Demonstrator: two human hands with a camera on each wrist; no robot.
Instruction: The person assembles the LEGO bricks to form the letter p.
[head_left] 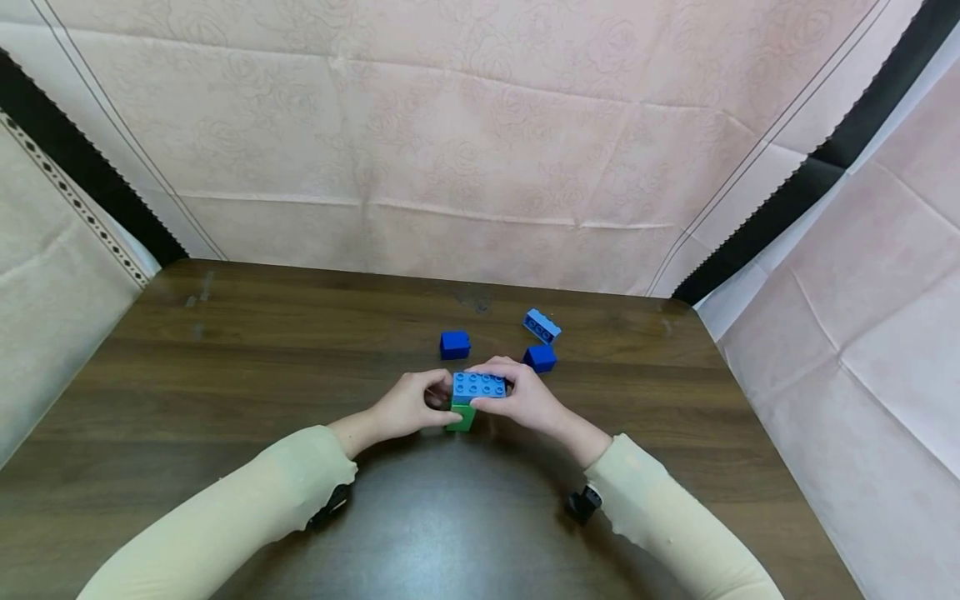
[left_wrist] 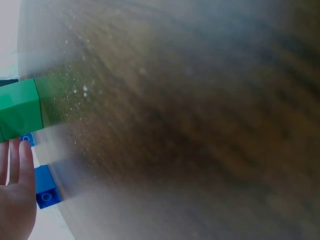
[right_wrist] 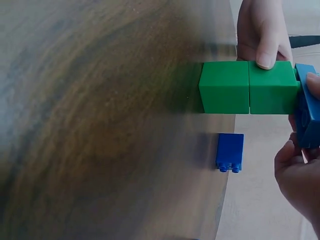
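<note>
Two green toy building bricks [right_wrist: 225, 90] stand stacked one on the other on the table. My left hand [head_left: 407, 405] holds the stack from the left, its thumb on the near face of the upper green brick and its fingers behind. Over the stack is a lighter blue brick [head_left: 478, 386] with several studs, longer than the green ones and reaching past them to the right. My right hand [head_left: 521, 395] grips this blue brick between thumb and fingers. Green studs show at its underside in the right wrist view. In the left wrist view the blue brick is out of frame.
Behind the hands lie a dark blue brick [head_left: 454, 345], another dark blue brick [head_left: 540, 358] and a lighter blue brick [head_left: 542, 326] on its side. The brown wooden table [head_left: 300, 333] ends at a pale cloth wall [head_left: 450, 150]. Cloth also hangs on both sides.
</note>
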